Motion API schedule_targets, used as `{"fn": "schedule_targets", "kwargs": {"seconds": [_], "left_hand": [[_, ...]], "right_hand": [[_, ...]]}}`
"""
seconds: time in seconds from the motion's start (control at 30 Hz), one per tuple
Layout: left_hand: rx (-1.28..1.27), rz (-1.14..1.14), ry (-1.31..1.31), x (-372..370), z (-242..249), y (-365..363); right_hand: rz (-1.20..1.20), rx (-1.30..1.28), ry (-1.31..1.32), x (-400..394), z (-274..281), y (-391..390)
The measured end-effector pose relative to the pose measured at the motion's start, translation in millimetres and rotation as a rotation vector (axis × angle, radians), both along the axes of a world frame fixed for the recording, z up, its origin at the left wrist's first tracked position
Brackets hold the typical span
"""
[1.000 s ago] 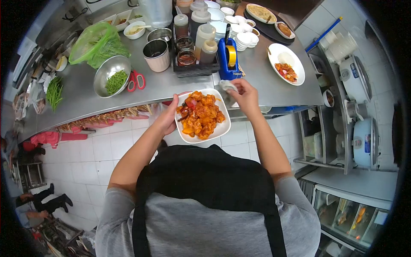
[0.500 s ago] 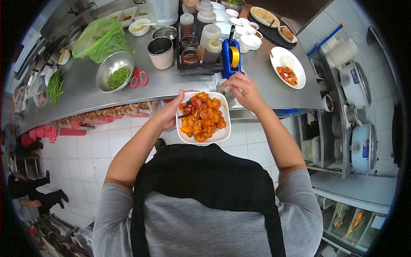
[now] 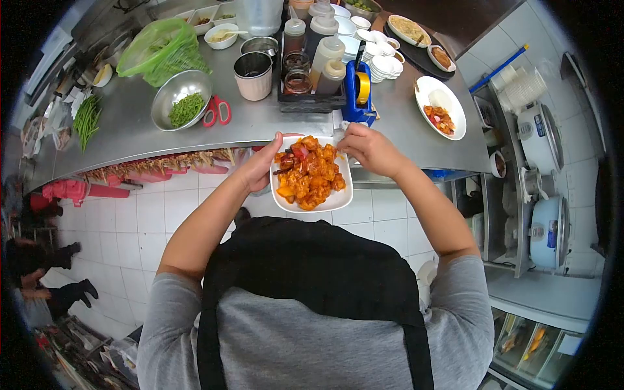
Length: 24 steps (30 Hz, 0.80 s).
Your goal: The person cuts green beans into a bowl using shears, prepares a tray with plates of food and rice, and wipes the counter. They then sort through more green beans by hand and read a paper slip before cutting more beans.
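Basically, left hand grips the left side of a square white dish of orange-glazed food, thumb at the rim, other fingers mostly hidden; dish sits off the front edge of the steel counter, over the floor. Right hand is at the dish's upper right corner, fingers bent and close together, can't tell what they pinch. Blue tape dispenser stands on the counter just beyond the right hand.
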<state>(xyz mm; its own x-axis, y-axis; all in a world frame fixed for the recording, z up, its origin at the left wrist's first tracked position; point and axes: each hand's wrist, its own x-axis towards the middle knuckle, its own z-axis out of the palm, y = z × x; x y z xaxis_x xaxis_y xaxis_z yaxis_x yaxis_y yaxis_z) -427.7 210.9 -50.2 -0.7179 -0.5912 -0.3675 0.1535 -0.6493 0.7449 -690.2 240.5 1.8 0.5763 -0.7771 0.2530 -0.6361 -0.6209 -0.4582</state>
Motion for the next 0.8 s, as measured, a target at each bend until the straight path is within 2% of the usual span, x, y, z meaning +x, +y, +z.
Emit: {"fn": "schedule_targets", "kwargs": {"seconds": [0.07,0.17,0.27,0.37,0.57,0.8], "left_hand": [[-0.001,0.007,-0.008,0,3,-1],[0.010,0.005,-0.010,1,6,-1],[-0.006,0.018,0.002,2,6,-3],[-0.026,0.019,0.001,3,8,-3],[-0.076,0.015,0.003,5,14,0],[-0.085,0.027,-0.001,8,15,2]], "right_hand": [[0.009,0.047,-0.064,-7,2,-3],[-0.188,0.227,-0.147,-8,17,6],[-0.248,0.110,-0.209,4,14,15],[-0.091,-0.130,-0.106,6,-1,13],[-0.051,-0.105,0.139,9,3,20],[-0.001,-0.056,0.179,13,7,24]]}}
